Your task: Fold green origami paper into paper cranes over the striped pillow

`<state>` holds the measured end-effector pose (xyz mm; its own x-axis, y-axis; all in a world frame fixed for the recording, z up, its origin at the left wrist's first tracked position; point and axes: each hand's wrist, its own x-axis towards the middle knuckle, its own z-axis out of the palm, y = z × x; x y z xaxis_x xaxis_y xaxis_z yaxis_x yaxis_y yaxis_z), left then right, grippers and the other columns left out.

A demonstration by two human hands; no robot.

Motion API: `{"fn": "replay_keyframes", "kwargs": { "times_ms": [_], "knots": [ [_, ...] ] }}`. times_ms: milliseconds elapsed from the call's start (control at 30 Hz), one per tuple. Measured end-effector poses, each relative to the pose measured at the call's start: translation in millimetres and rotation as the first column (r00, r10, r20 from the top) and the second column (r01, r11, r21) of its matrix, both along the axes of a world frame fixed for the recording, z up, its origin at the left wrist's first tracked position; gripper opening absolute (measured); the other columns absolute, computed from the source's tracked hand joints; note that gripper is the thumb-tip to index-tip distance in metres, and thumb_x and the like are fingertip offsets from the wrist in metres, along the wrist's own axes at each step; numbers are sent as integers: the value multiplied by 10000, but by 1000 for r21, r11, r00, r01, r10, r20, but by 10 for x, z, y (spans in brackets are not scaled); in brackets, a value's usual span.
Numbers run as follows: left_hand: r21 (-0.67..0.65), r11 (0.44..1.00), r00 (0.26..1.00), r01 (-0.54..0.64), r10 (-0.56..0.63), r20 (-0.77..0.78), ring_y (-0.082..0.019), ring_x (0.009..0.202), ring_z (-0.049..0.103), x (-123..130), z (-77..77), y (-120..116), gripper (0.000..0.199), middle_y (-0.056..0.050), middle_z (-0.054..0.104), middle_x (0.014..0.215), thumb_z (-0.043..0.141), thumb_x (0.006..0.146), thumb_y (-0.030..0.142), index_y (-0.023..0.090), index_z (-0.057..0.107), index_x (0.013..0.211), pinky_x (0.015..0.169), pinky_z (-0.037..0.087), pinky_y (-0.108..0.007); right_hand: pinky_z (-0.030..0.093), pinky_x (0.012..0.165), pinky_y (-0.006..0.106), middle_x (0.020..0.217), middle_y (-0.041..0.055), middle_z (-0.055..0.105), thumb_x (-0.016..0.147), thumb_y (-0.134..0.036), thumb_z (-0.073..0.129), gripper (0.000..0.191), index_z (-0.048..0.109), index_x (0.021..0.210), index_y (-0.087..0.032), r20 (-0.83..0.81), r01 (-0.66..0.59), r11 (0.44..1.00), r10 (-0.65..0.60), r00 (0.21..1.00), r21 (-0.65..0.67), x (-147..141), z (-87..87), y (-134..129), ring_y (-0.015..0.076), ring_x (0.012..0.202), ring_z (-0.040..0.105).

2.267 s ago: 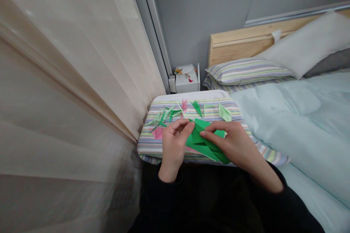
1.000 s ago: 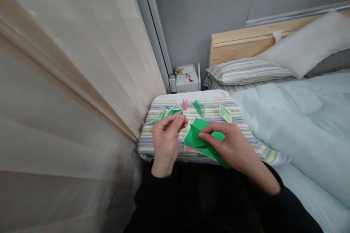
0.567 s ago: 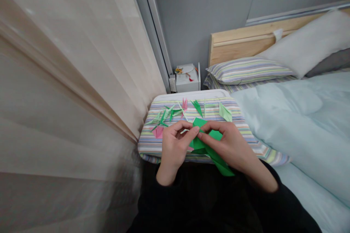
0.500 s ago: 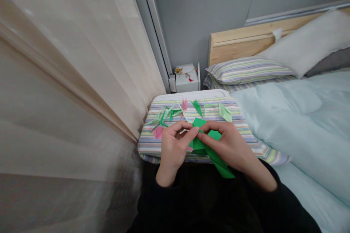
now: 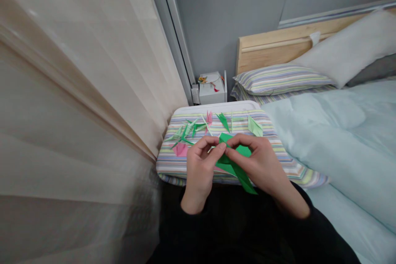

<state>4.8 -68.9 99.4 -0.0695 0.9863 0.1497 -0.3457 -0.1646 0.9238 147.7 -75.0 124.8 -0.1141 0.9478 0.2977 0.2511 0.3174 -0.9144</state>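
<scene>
A partly folded sheet of green paper (image 5: pixel 242 175) is held over the near part of a small table (image 5: pixel 167 165) with a striped cloth. My left hand (image 5: pixel 202 169) pinches its upper left part between thumb and fingers. Close beside it, my right hand (image 5: pixel 260 163) grips the paper with thumb and forefinger, the fingertips of both hands nearly touching. A long green flap hangs down below my right hand. Behind the hands lie several folded pieces: a green one (image 5: pixel 223 122), a pale green one (image 5: pixel 255 126) and a pink one (image 5: pixel 180 149).
A bed with a pale blue quilt (image 5: pixel 340 123) and a striped pillow (image 5: pixel 284 80) stands on the right. A beige curtain (image 5: pixel 93 57) hangs at the left. Behind the table is a small white cabinet (image 5: pixel 212 97).
My left hand has shifted slightly right and the green paper has tilted, its hanging flap now higher and further left. More of the pink piece shows. Both hands keep their pinch.
</scene>
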Motion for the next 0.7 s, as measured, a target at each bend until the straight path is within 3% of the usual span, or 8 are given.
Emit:
{"fn": "replay_keyframes", "kwargs": {
  "times_ms": [167, 433, 567, 700],
  "knots": [
    [-67, 996, 988, -62, 71, 136, -102, 720, 578, 101, -11, -30, 173, 22, 663, 726, 879, 694, 265, 186, 754, 784, 706, 451, -213, 473, 737, 287, 727, -9, 720, 851, -221, 666, 117, 713, 747, -192, 6, 1, 1000, -1, 1000, 7, -9, 7, -16, 159, 715, 645],
    [-18, 991, 975, -136, 137, 177, -96, 665, 536, 32, 159, 69, 154, 11, 622, 691, 838, 715, 273, 166, 727, 726, 667, 442, -216, 475, 751, 291, 724, -7, 715, 837, -212, 676, 114, 697, 726, -198, 22, -32, 999, 33, 999, -18, -7, -23, -52, 167, 729, 643],
    [69, 993, 995, -92, 89, 42, -112, 746, 559, -35, 110, 41, 160, 1, 642, 761, 783, 817, 329, 176, 741, 805, 723, 449, -221, 477, 756, 302, 721, -6, 706, 841, -232, 681, 118, 689, 727, -202, 0, -18, 999, 18, 1000, -38, 5, 7, -56, 175, 728, 637],
    [58, 997, 992, -42, 48, -119, -119, 715, 558, -48, 1, -34, 143, 12, 634, 760, 796, 812, 309, 188, 724, 836, 682, 445, -228, 472, 757, 308, 713, -4, 697, 840, -229, 666, 128, 674, 715, -202, -16, -36, 997, 35, 999, -63, 12, 40, -50, 178, 726, 634]
  ]
}}
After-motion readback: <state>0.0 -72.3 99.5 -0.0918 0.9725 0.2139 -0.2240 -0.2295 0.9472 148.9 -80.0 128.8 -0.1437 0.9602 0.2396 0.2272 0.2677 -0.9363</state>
